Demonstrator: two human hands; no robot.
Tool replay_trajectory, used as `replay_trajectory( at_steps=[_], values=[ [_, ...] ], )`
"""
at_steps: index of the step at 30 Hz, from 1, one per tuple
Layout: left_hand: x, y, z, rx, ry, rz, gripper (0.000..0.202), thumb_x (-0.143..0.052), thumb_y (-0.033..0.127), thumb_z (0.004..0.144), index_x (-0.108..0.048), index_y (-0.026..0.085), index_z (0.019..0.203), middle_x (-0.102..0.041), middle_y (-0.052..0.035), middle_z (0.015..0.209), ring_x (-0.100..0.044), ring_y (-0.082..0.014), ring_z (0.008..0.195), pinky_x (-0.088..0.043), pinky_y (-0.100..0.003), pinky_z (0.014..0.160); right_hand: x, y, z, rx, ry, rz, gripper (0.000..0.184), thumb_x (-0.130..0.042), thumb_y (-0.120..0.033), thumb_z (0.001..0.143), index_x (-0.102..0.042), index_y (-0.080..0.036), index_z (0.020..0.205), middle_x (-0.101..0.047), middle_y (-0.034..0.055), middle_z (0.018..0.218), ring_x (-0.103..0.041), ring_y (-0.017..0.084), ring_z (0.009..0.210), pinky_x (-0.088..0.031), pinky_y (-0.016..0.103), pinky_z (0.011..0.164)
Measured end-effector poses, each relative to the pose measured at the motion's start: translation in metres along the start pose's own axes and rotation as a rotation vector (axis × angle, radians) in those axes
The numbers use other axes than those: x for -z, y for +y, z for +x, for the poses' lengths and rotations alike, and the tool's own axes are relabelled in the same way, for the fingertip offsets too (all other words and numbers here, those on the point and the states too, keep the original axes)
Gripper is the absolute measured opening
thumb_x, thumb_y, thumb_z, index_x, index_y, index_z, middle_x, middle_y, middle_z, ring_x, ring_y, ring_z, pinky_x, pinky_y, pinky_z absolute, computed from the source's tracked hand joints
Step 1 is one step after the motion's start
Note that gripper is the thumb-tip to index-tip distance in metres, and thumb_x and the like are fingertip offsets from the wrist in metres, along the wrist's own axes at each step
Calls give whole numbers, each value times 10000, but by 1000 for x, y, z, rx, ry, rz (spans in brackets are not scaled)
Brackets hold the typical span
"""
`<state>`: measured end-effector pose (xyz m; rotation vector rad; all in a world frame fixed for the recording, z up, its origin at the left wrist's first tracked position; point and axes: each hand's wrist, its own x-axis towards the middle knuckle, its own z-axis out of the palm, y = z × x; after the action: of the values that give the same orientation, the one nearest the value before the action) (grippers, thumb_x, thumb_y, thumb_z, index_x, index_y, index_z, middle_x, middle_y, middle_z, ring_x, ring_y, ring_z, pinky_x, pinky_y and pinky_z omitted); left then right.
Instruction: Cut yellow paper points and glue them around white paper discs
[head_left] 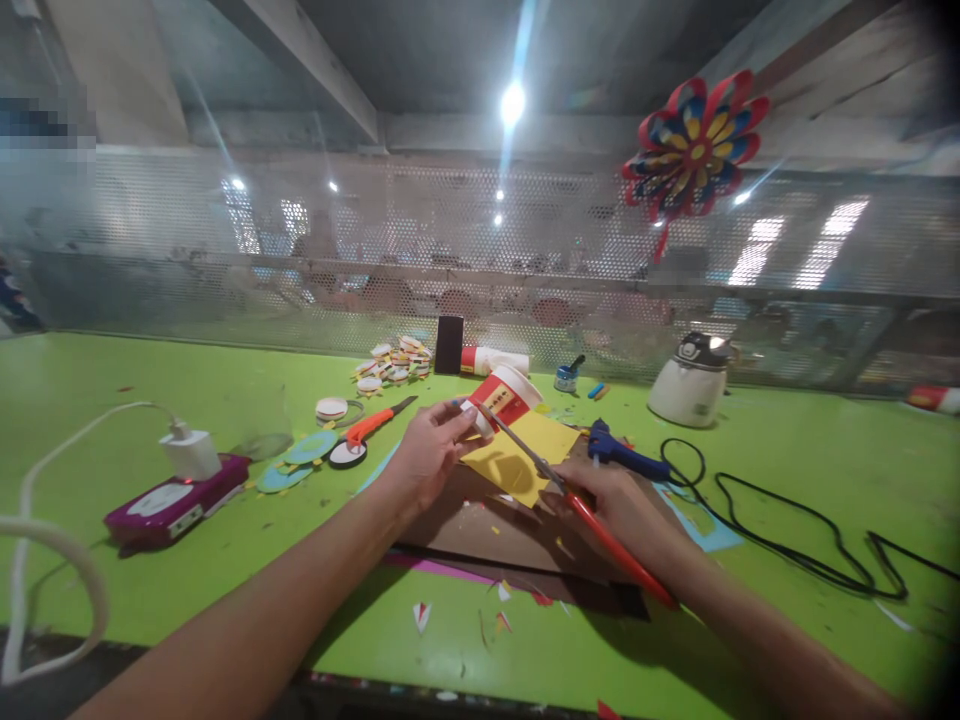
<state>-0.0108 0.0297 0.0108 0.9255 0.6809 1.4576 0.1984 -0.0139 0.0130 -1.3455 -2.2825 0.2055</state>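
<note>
My left hand (431,450) is closed in a pinch on a small white piece at the edge of a yellow paper sheet (517,455). My right hand (611,500) grips a long tool with a red handle and a thin metal blade (592,520). The blade tip reaches up to the piece in my left fingers. Under both hands lies a brown cardboard sheet (487,530). A red and white paper cup (506,392) lies just beyond the yellow sheet.
On the green table (150,400) are orange-handled scissors (371,425), a blue glue gun (626,455) with a black cord (787,540), a purple device with a white charger (180,490), cut paper circles (394,365), a white kettle (690,385) and a hanging paper pinwheel (694,140).
</note>
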Motion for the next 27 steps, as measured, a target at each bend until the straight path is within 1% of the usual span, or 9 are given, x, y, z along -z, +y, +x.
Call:
replay_trajectory(
  at_steps=[6,10,14,18,21,23,27],
  values=[
    [1,3,0,15,-25,-5,29,-633,133,773,-627,141,801,-702,-78,944,-671,-177,806,-535,-381,836,0,3,0,10,-28,59,201,-515,-286,845,-692,-194,817,-709,-7,758,-601,179,688,-397,235,609],
    [1,2,0,18,-14,3,51,-639,140,771,-614,137,815,-701,-80,938,-669,-182,815,-526,-394,857,2,0,1,7,-49,111,218,-484,-257,855,-677,-188,781,-711,-4,793,-614,186,740,-417,234,646],
    [0,2,-1,1,-23,-3,77,-659,150,756,-599,139,802,-696,-72,940,-665,-179,830,-515,-392,876,5,-9,0,-33,-38,48,222,-483,-253,835,-664,-179,729,-695,6,754,-604,196,721,-414,247,630],
    [-1,3,-3,-34,-14,15,116,-685,157,728,-598,153,805,-686,-62,953,-659,-184,856,-519,-352,843,4,-9,-1,-34,-26,-9,222,-473,-245,819,-664,-172,735,-684,13,727,-589,195,687,-401,256,612],
    [-2,2,-3,-91,27,71,152,-700,144,710,-602,164,824,-681,-58,936,-665,-176,796,-527,-333,791,2,-3,0,-25,-15,-44,225,-486,-274,823,-672,-178,740,-671,8,669,-564,178,617,-377,250,571],
    [-2,0,-2,-111,51,105,173,-705,142,705,-604,167,844,-685,-61,927,-669,-180,762,-533,-342,763,1,0,0,-5,-16,-24,209,-498,-270,821,-681,-185,766,-682,6,685,-561,173,610,-377,247,572],
    [-4,-3,-4,-135,30,135,218,-714,176,714,-620,162,910,-688,-83,945,-670,-203,771,-536,-362,750,1,2,0,8,-25,65,212,-492,-217,815,-700,-199,850,-713,-4,757,-597,182,674,-406,242,621]
  ],
)
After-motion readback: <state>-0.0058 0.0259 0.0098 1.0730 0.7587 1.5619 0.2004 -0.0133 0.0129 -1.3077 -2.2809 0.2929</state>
